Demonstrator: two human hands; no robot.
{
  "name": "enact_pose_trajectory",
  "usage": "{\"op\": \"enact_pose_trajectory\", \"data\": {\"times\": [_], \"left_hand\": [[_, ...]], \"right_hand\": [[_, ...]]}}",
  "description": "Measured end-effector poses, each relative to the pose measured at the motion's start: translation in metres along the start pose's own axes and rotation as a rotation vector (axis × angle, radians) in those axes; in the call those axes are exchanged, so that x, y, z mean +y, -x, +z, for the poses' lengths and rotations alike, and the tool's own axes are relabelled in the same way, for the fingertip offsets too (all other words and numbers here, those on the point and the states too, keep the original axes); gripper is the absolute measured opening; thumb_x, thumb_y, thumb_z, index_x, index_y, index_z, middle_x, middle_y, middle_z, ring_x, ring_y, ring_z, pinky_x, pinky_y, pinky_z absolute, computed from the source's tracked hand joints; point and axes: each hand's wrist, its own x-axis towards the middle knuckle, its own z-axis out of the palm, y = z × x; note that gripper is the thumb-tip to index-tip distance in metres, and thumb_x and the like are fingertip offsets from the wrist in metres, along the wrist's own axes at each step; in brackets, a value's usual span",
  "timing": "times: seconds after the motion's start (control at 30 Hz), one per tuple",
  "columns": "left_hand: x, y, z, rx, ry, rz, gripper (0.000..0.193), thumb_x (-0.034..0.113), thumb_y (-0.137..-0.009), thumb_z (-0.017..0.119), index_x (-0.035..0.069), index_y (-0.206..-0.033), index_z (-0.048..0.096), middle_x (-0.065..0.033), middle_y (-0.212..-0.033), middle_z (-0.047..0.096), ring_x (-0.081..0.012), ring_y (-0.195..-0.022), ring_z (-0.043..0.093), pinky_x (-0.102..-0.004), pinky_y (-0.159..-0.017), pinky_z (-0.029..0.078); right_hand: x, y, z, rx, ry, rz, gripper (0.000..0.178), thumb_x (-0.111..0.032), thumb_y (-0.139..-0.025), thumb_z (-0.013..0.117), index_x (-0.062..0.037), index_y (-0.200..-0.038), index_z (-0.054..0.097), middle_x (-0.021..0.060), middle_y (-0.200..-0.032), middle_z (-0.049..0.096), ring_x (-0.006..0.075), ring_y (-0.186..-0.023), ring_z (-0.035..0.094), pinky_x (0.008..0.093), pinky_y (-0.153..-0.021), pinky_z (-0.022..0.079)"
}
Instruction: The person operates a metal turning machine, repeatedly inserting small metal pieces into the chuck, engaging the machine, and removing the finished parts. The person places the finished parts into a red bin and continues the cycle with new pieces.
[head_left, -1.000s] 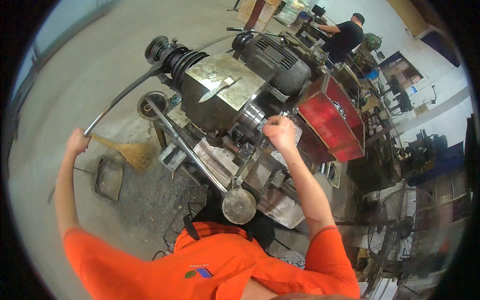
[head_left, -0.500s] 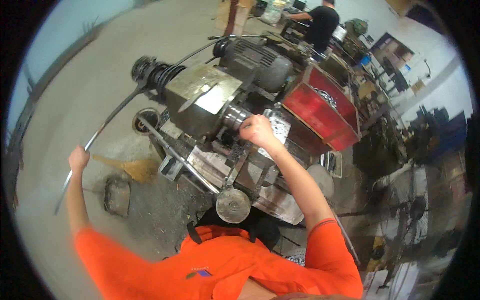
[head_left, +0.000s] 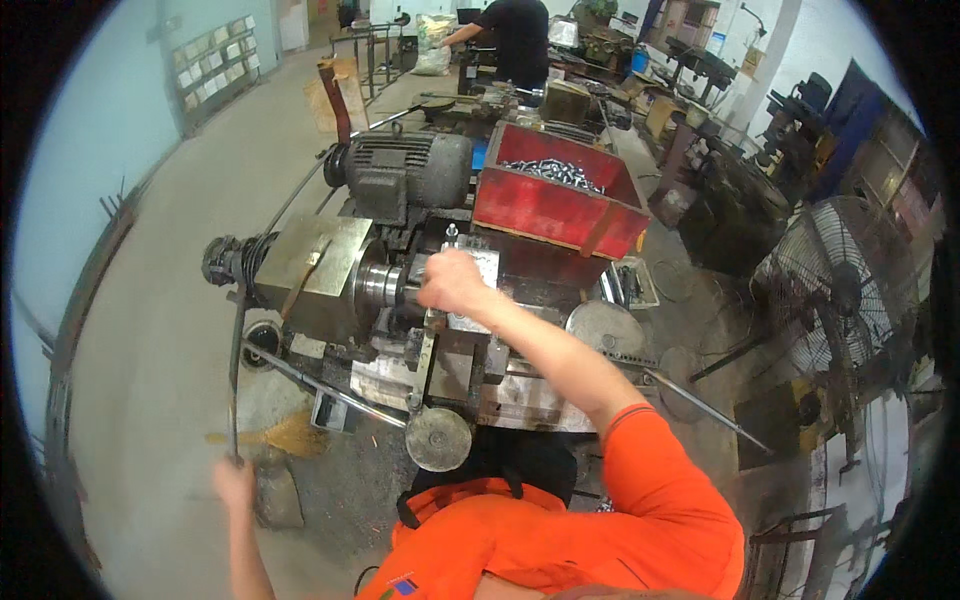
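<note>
My left hand (head_left: 235,485) is closed round the lower end of a long dark lever (head_left: 236,380), which runs up to the collar (head_left: 228,260) at the left end of a lathe-like machine. In front of the bright metal spindle nose (head_left: 380,285) is my right hand (head_left: 452,282), its fingers pinched together. What they hold is hidden or too small to make out. Between the two stands the machine's headstock (head_left: 305,262), with a flat tool lying on its top plate. A small upright metal pin (head_left: 452,235) rises just behind my right hand.
A red box (head_left: 560,212) of small metal parts stands behind the machine, beside a grey motor (head_left: 405,170). Metal handles (head_left: 340,395) and a round disc (head_left: 438,440) jut toward me. At right is a large fan (head_left: 830,270); a person (head_left: 515,40) works far back.
The view has turned and tilted up. My left hand has swung the lever from slanting out left to hanging nearly straight down. My right hand is slightly farther from the spindle nose.
</note>
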Motion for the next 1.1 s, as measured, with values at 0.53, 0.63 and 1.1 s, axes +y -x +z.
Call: {"op": "enact_pose_trajectory", "data": {"times": [0.53, 0.63, 1.1], "left_hand": [[0.006, -0.107, 0.017, -0.377, 0.852, 0.092, 0.039, 0.024, -0.080, 0.070, -0.004, -0.100, 0.052, -0.0060, -0.056, 0.052, -0.0151, -0.045, 0.052, -0.0312, -0.045, 0.047], [-0.024, -0.087, 0.008, -0.374, 0.799, -0.116, 0.045, 0.017, -0.078, 0.068, -0.007, -0.113, 0.052, -0.0072, -0.063, 0.052, -0.0149, -0.050, 0.048, -0.0330, -0.051, 0.048], [-0.022, -0.141, 0.013, -0.609, 0.964, -0.324, 0.038, 0.013, -0.084, 0.062, -0.006, -0.115, 0.050, -0.0133, -0.071, 0.053, -0.0233, -0.062, 0.052, -0.0391, -0.053, 0.045]], "right_hand": [[0.188, 0.240, -0.098, 0.306, -0.373, 0.431, 0.038, -0.010, -0.064, 0.055, -0.0032, -0.100, 0.067, 0.0127, -0.101, 0.066, 0.0247, -0.094, 0.062, 0.0310, -0.082, 0.048], [0.209, 0.343, -0.065, 0.204, -0.591, 0.793, 0.037, -0.014, -0.067, 0.055, -0.0034, -0.100, 0.067, 0.0116, -0.092, 0.069, 0.0174, -0.086, 0.064, 0.0290, -0.079, 0.049], [0.201, 0.577, 0.129, -0.717, -0.026, 1.110, 0.032, -0.019, -0.069, 0.057, -0.0014, -0.094, 0.067, 0.0198, -0.102, 0.064, 0.0333, -0.096, 0.062, 0.0387, -0.084, 0.050]]}}
